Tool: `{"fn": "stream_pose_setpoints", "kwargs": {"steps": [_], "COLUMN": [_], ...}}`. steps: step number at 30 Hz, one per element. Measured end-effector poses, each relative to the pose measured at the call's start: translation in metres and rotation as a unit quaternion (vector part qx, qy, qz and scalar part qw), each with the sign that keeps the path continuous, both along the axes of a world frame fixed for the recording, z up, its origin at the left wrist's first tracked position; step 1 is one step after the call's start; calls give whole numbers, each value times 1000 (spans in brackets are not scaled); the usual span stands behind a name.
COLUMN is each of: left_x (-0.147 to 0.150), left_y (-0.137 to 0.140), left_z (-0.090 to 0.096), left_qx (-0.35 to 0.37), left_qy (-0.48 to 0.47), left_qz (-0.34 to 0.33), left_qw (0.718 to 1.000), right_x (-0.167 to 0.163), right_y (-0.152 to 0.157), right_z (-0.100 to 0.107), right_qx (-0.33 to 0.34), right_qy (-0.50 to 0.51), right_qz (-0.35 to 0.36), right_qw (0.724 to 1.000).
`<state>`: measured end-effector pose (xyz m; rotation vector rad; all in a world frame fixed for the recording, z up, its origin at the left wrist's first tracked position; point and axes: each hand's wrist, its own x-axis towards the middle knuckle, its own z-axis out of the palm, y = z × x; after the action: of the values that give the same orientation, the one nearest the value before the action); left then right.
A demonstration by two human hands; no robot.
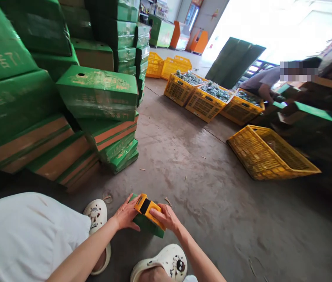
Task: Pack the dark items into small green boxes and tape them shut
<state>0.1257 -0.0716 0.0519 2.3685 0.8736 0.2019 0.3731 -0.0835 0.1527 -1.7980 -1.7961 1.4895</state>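
Note:
A small green cardboard box (155, 230) sits on the floor between two white clogs. My left hand (127, 213) rests against the near-left end of this box, thumb and fingers spread and lying flat. My right hand (168, 216) is wrapped around a yellow tape dispenser (153, 209) with a black part across it. The dispenser lies over the top of the box and hides much of it. Its far end is close beside my left fingertips; whether they touch it I cannot tell.
Green cartons (101, 94) are stacked at the left. A tilted yellow crate (251, 156) stands at the right. Beyond it, yellow crates (201, 103) hold many small wrapped items. A person (261, 78) bends over green boxes there. Bits of debris (168, 201) lie on the floor.

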Motion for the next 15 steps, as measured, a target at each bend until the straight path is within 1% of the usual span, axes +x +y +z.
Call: {"fn": "stream_pose_setpoints", "kwargs": {"steps": [2,3,4,5,6,7,8,9,10,11,12,15], "left_x": [-13,-20,-27,-33,-39,-42,-44,-43,-41,-38,-33,-19], "left_y": [3,5,9,13,18,23,27,30,32,32,31,22], "left_z": [8,13,18,23,27,31,35,38,41,43,44,48], "left_qx": [-28,-47,-71,-112,-164,-221,-277,-328,-372,-409,-442,-540], "left_qy": [-18,-36,-64,-104,-150,-193,-225,-245,-252,-249,-245,-249], "left_qz": [19,44,84,147,224,301,366,409,431,433,424,392], "left_qw": [999,997,992,977,949,907,860,816,783,763,752,703], "right_x": [-4,-5,-7,-8,-9,-9,-9,-9,-9,-10,-10,-10], "right_y": [-1,-1,-1,-1,0,0,0,-1,-1,-2,-2,-4], "right_z": [2,3,4,5,6,6,7,7,8,8,8,10], "right_qx": [10,16,24,30,35,36,36,35,34,34,36,42], "right_qy": [-16,-25,-32,-37,-41,-43,-42,-39,-35,-33,-32,-37], "right_qz": [18,25,31,36,40,43,44,45,46,48,47,45], "right_qw": [1000,999,999,998,998,998,997,998,998,998,998,997]}}
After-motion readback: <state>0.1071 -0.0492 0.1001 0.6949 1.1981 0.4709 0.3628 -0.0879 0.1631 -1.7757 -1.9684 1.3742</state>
